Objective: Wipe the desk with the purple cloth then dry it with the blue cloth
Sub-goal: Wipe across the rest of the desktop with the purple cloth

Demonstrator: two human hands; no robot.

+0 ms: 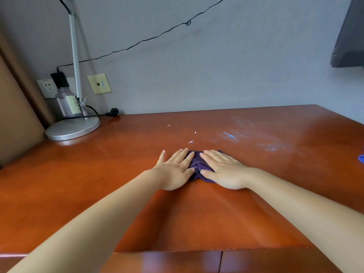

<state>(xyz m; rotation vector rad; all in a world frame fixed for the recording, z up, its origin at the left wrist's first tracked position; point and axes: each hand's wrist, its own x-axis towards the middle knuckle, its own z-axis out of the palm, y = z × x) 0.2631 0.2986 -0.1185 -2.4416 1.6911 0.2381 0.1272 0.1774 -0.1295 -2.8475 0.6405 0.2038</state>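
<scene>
Purple cloth [199, 166] lay bunched on the brown table [256, 194], and you pressed it with your left hand [175, 170] and right hand [224, 172], fingers flat. Blue cloth [361, 158] peeked in at the right edge.

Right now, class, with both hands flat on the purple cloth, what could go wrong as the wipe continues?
1. The purple cloth is bunched small between the left hand and right hand, so it may smear the blue powder rather than lift it.
2. A wide stroke might push the white scraps towards the lamp base.
</scene>
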